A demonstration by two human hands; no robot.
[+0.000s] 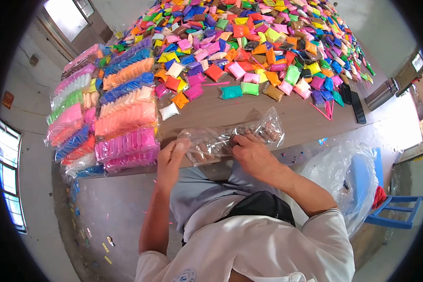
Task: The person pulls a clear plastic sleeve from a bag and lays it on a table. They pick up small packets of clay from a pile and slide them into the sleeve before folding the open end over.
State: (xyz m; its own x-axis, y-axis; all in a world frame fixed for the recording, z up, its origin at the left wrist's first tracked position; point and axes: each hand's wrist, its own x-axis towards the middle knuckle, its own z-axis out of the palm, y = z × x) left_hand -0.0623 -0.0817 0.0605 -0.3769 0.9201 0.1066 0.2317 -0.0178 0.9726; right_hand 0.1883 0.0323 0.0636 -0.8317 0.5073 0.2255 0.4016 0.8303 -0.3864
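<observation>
A long clear plastic bag [211, 146] with brown packets inside lies along the table's near edge, in front of my body. My left hand [173, 152] pinches the bag's left end between thumb and fingers. My right hand [256, 155] is closed on the bag right of its middle, fingers curled against the brown packets; its fingertips are partly hidden by the film. The bag's right end [273, 127] sticks up, crumpled. A single white packet [169, 111] lies just beyond my left hand.
Filled bags in neat stacks [126, 117] stand at the left. A large heap of colourful packets [249, 42] covers the far table. At right are a black phone [358, 108], a steel tumbler [382, 94], pink sticks [328, 111], a big clear sack [345, 171] and a blue stool [395, 211].
</observation>
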